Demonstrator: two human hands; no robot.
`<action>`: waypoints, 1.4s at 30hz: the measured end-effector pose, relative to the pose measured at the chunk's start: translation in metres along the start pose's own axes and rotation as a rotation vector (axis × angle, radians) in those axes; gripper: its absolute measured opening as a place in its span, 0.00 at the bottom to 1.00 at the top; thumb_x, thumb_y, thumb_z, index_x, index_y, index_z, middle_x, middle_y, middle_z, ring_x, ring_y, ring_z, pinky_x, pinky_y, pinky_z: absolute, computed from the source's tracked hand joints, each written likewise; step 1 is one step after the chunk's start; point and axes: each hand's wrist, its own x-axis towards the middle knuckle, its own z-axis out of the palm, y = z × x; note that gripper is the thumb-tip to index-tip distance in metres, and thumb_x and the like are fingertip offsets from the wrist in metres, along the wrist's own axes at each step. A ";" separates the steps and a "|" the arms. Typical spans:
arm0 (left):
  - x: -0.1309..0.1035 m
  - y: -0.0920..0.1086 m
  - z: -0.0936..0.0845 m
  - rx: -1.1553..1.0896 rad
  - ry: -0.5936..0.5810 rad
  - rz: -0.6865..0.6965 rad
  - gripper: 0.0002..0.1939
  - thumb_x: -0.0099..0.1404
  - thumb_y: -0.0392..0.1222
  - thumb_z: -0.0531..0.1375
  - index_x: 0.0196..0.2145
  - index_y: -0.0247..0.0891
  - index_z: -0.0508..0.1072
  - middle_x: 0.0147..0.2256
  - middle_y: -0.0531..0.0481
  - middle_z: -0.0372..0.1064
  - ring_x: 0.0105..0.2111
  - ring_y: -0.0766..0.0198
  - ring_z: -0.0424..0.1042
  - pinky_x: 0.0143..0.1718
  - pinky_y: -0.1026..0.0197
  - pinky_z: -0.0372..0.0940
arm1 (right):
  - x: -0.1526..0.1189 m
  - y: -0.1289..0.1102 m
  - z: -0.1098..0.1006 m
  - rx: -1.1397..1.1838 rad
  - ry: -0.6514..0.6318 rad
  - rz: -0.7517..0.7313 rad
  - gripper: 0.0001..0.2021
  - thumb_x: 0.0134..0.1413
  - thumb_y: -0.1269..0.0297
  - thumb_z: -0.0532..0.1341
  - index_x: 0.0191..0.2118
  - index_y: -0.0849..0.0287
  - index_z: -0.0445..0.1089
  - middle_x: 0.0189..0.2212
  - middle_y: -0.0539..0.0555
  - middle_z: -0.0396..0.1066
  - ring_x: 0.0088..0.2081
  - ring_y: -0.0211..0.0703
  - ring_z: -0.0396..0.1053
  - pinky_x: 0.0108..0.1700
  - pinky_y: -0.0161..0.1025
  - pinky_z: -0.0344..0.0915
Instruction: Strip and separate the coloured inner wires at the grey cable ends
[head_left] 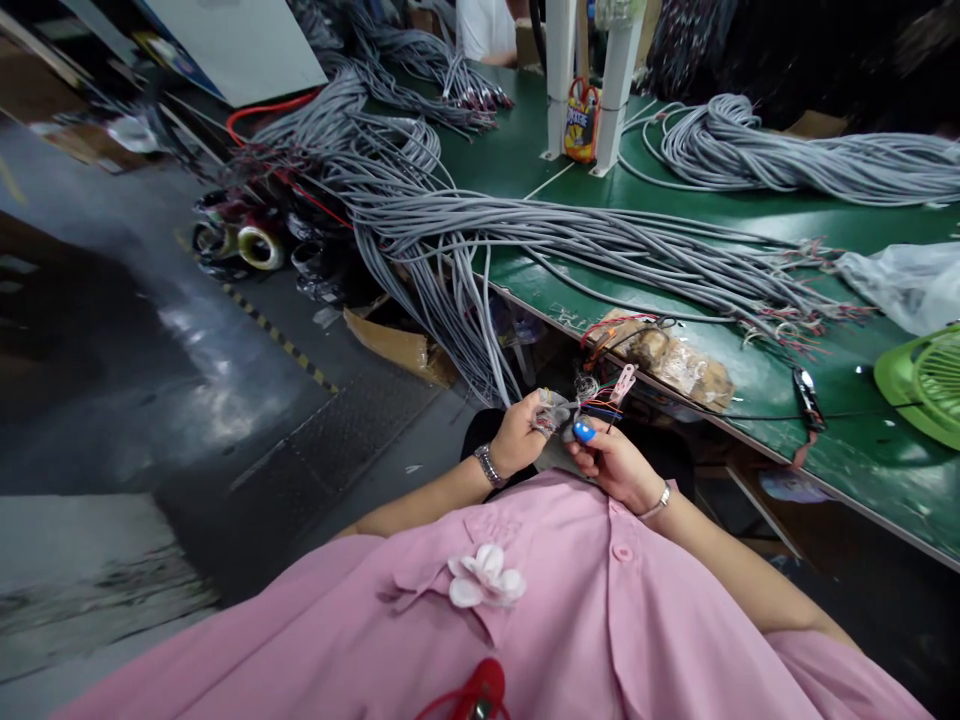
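Observation:
Close to my waist, just off the table's near edge, my left hand [519, 436] pinches the grey sheath of a cable [568, 405]. Thin red, orange, blue and black wires [604, 408] fan out from the cable's end to the right. My right hand [616, 466] is closed around the cable end by the wires, its thumb wearing a blue cover [584, 431]. Some fingertips of my left hand also look wrapped in greyish covering. Just beyond the wires is a pale pink clip-like piece [623, 383]; whether it touches them I cannot tell.
Long bundles of grey cable [570, 235] lie across the green table [517, 150] and hang over its edge. A taped brown block [675, 365], a black-handled tool [808, 400] and a green fan [926, 385] are at the right. Tape rolls [260, 247] sit at the left.

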 end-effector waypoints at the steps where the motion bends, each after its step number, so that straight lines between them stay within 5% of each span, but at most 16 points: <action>1: 0.000 0.000 0.000 0.002 0.018 0.011 0.10 0.66 0.43 0.60 0.42 0.35 0.72 0.35 0.48 0.73 0.34 0.65 0.72 0.39 0.63 0.68 | 0.000 0.001 -0.001 -0.033 -0.002 0.007 0.12 0.46 0.58 0.70 0.29 0.61 0.71 0.23 0.49 0.67 0.18 0.28 0.48 0.17 0.30 0.38; 5: 0.003 0.000 -0.008 0.024 0.046 0.053 0.12 0.66 0.46 0.61 0.43 0.35 0.75 0.37 0.46 0.75 0.37 0.64 0.73 0.42 0.62 0.68 | 0.000 0.003 -0.010 -0.337 0.041 0.025 0.15 0.47 0.53 0.70 0.26 0.62 0.72 0.17 0.46 0.62 0.17 0.28 0.46 0.18 0.30 0.39; 9: 0.005 0.006 -0.029 0.079 0.031 0.103 0.13 0.66 0.47 0.61 0.40 0.35 0.77 0.36 0.46 0.76 0.36 0.64 0.74 0.41 0.63 0.68 | -0.008 -0.006 -0.037 -0.632 0.283 -0.206 0.16 0.47 0.51 0.68 0.25 0.61 0.73 0.18 0.47 0.64 0.20 0.31 0.51 0.21 0.31 0.48; 12: 0.008 0.013 -0.043 0.077 -0.135 0.130 0.13 0.65 0.47 0.62 0.40 0.34 0.78 0.35 0.44 0.76 0.35 0.63 0.75 0.40 0.62 0.68 | -0.020 -0.021 -0.053 -0.623 0.399 -0.334 0.18 0.52 0.47 0.65 0.32 0.60 0.75 0.23 0.51 0.70 0.22 0.34 0.56 0.22 0.32 0.51; 16: 0.016 0.017 -0.049 0.083 -0.477 0.161 0.14 0.64 0.49 0.62 0.38 0.34 0.79 0.34 0.43 0.77 0.35 0.61 0.76 0.40 0.62 0.68 | -0.026 -0.035 -0.048 -0.527 0.191 -0.218 0.23 0.52 0.42 0.64 0.38 0.60 0.76 0.33 0.57 0.76 0.28 0.38 0.66 0.21 0.31 0.52; 19: 0.023 0.015 -0.046 0.083 -0.610 0.151 0.14 0.65 0.49 0.61 0.38 0.36 0.80 0.34 0.43 0.77 0.33 0.62 0.75 0.38 0.64 0.67 | -0.020 -0.033 -0.035 -0.434 0.042 -0.044 0.22 0.45 0.46 0.69 0.37 0.61 0.75 0.30 0.55 0.76 0.25 0.36 0.66 0.21 0.30 0.51; 23: 0.028 0.015 -0.043 0.017 -0.681 0.072 0.15 0.63 0.51 0.63 0.37 0.36 0.80 0.32 0.44 0.77 0.31 0.64 0.74 0.35 0.66 0.66 | -0.011 -0.025 -0.026 -0.292 0.123 -0.055 0.18 0.37 0.57 0.75 0.34 0.60 0.75 0.24 0.50 0.74 0.21 0.34 0.65 0.23 0.31 0.58; 29: 0.034 0.012 -0.042 -0.100 -0.810 -0.050 0.19 0.60 0.55 0.65 0.36 0.33 0.81 0.32 0.41 0.77 0.31 0.61 0.75 0.36 0.63 0.69 | 0.002 -0.014 -0.032 -0.363 0.264 -0.262 0.15 0.37 0.57 0.75 0.30 0.59 0.76 0.23 0.50 0.73 0.24 0.37 0.67 0.29 0.36 0.65; 33: 0.034 -0.004 -0.043 -0.268 -0.696 -0.161 0.21 0.55 0.56 0.68 0.32 0.32 0.80 0.29 0.42 0.76 0.28 0.62 0.73 0.31 0.63 0.68 | 0.013 -0.011 -0.048 -0.444 0.401 -0.392 0.15 0.38 0.56 0.74 0.32 0.58 0.75 0.25 0.50 0.73 0.26 0.38 0.66 0.31 0.38 0.65; 36: 0.032 -0.018 -0.049 -0.529 -0.322 -0.223 0.23 0.50 0.59 0.70 0.28 0.33 0.77 0.18 0.51 0.67 0.15 0.71 0.61 0.20 0.65 0.58 | 0.006 -0.014 -0.056 -0.556 0.519 -0.504 0.13 0.47 0.54 0.70 0.33 0.57 0.73 0.24 0.50 0.71 0.25 0.38 0.64 0.30 0.37 0.63; 39: 0.030 -0.023 -0.059 -0.743 0.005 -0.249 0.21 0.58 0.59 0.63 0.25 0.36 0.72 0.11 0.62 0.44 0.10 0.77 0.41 0.17 0.66 0.48 | -0.012 -0.018 -0.046 -0.771 0.389 -0.516 0.12 0.58 0.54 0.63 0.31 0.56 0.73 0.21 0.49 0.67 0.24 0.38 0.61 0.28 0.37 0.60; 42: 0.027 -0.020 -0.067 -0.846 0.102 -0.244 0.21 0.66 0.54 0.55 0.22 0.37 0.66 0.13 0.63 0.33 0.10 0.77 0.35 0.17 0.66 0.45 | -0.021 -0.024 -0.020 -0.938 0.184 -0.560 0.08 0.55 0.56 0.65 0.38 0.53 0.77 0.29 0.53 0.72 0.30 0.44 0.66 0.33 0.40 0.63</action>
